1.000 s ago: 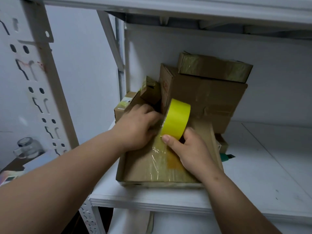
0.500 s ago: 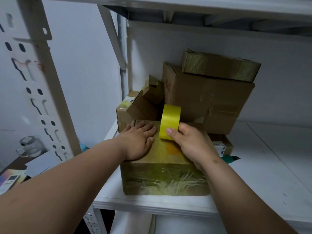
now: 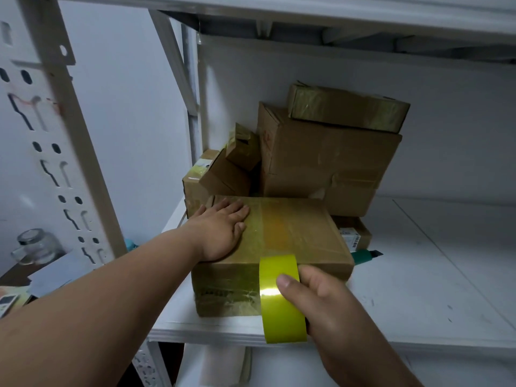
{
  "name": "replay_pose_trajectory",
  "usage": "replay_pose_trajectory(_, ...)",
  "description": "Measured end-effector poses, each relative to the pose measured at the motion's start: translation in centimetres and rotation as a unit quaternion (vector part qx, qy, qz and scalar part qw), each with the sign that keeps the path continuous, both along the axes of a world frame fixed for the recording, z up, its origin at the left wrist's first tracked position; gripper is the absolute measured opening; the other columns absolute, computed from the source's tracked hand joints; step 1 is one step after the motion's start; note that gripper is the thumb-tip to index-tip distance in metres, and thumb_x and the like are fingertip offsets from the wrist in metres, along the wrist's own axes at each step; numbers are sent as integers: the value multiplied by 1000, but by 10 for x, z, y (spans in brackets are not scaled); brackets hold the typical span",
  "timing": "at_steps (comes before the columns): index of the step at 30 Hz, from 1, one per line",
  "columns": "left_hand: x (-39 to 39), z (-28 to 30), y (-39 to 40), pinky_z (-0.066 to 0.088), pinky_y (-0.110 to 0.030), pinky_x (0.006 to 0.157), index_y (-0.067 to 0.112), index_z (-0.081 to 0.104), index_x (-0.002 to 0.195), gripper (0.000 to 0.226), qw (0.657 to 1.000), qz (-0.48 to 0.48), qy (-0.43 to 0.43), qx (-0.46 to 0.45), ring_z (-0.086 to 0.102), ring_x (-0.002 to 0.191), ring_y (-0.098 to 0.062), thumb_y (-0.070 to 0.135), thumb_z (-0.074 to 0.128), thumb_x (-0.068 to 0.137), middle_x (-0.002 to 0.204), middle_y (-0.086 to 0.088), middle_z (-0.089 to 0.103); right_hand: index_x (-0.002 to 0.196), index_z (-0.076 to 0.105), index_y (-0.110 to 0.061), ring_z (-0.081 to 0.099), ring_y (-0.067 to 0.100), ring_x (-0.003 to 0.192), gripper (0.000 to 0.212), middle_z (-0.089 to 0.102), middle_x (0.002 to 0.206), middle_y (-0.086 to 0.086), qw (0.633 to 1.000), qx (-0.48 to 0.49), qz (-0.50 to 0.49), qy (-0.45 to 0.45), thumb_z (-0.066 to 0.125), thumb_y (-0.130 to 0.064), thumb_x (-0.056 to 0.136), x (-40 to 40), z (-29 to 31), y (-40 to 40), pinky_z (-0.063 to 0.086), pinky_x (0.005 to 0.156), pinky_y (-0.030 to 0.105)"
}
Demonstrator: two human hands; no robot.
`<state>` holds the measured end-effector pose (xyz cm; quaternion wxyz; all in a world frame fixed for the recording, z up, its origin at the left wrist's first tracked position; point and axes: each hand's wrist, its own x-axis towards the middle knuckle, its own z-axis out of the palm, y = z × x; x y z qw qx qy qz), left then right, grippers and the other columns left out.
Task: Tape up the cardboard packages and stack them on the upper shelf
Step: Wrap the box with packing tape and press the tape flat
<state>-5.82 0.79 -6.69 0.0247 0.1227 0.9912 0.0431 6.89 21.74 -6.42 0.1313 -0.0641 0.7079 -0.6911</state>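
A flat cardboard package [image 3: 301, 236] lies near the front edge of the white shelf [image 3: 418, 275], with a strip of clear yellowish tape running over its top and down its front face. My left hand [image 3: 220, 230] presses flat on the package's top left part, fingers straight. My right hand [image 3: 321, 300] grips a yellow tape roll [image 3: 279, 300] in front of the package's front face, thumb on the roll's outer band. The roll hangs just past the shelf's front edge.
Behind the package stand a large cardboard box [image 3: 321, 163] with a taped flat box [image 3: 346, 110] on top, and small boxes [image 3: 220, 174] piled at the left. A green-handled cutter [image 3: 365, 256] lies to the right. A white perforated upright [image 3: 55, 135] rises at the left.
My right hand drew the tape roll from the package's far top edge toward me and down over its front edge. My left hand stayed pressing on the top.
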Motion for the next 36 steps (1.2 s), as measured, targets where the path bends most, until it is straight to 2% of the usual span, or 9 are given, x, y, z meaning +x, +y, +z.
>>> replay_pose_trajectory(3, 0, -1, 0, 6, -51, 122, 30, 9, 157, 53, 1000, -6, 8, 2, 0, 152, -19, 42, 16, 106, 166, 7, 5, 97, 72, -20, 64, 34, 83, 48, 67, 100, 26, 999, 19, -34, 2, 66, -56, 64, 2, -19, 2, 53, 80, 55)
replay_pose_trajectory(13, 12, 8, 6, 6, -52, 122, 40, 15, 155, 49, 998, -3, 55, -7, 11, 151, -24, 39, 20, 106, 165, 5, 13, 108, 74, -10, 69, 33, 102, 37, 74, 107, 17, 994, -93, -15, -56, 64, -29, 77, 6, -50, 8, 55, 85, 43)
replay_pose_trajectory(15, 17, 11, 12, 10, -49, 122, 42, 26, 153, 51, 996, -37, 87, -5, 20, 148, -23, 26, 30, 104, 163, 6, 21, 106, 74, -11, 69, 34, 103, 37, 75, 105, 14, 997, -63, -3, -47, 67, -31, 76, 10, -44, 13, 54, 90, 44)
replay_pose_trajectory(18, 24, 16, 20, 15, -44, 122, 33, 34, 151, 52, 997, -47, 16, 54, 22, 148, -17, 20, 35, 102, 161, 8, 26, 84, 72, -24, 66, 11, 80, 23, 72, 82, -4, 994, 81, -38, 66, 70, -42, 70, 7, -20, 29, 52, 72, 25)
replay_pose_trajectory(22, 24, 20, 23, 21, -45, 119, 29, 39, 148, 50, 997, -32, 0, 65, 30, 144, -20, 49, 30, 103, 157, 4, 35, 88, 63, -28, 55, 4, 89, 8, 59, 99, -8, 916, 255, -188, 245, 62, -33, 94, -28, 9, 39, 38, 72, 10)
replay_pose_trajectory(25, 32, 19, 30, 24, -45, 116, 33, 33, 148, 61, 1000, -14, 19, 12, 31, 141, -24, 65, 25, 97, 157, 5, 33, 148, 38, -35, 24, 8, 144, 45, 28, 157, -16, 844, 455, -19, 283, 42, -41, 103, -64, 7, 30, 26, 113, 25)
replay_pose_trajectory(28, 35, 18, 33, 7, -47, 120, 37, 8, 157, 67, 999, -17, -6, -29, 8, 151, -21, 67, 16, 97, 165, 10, 3, 156, 7, -43, -5, 6, 152, 53, -5, 162, -23, 751, 590, 141, 261, 18, -51, 105, -81, 4, 29, 4, 123, 38)
replay_pose_trajectory(34, 22, 26, 31, 8, -52, 116, 41, -2, 155, 69, 994, -34, -69, -80, 4, 150, -22, 70, 13, 95, 164, 17, -4, 154, 28, -36, 21, 16, 148, 64, 26, 161, -12, 739, 604, 138, 265, 34, -64, 97, -108, 24, 22, 20, 119, 37)
replay_pose_trajectory(36, 21, 26, 30, 12, -53, 113, 43, -1, 155, 69, 993, -39, -66, -86, 8, 148, -23, 72, 14, 93, 164, 19, -1, 157, 15, -34, 9, 13, 152, 69, 13, 165, -11, 735, 606, 159, 260, 25, -66, 97, -111, 18, 15, 12, 122, 39)
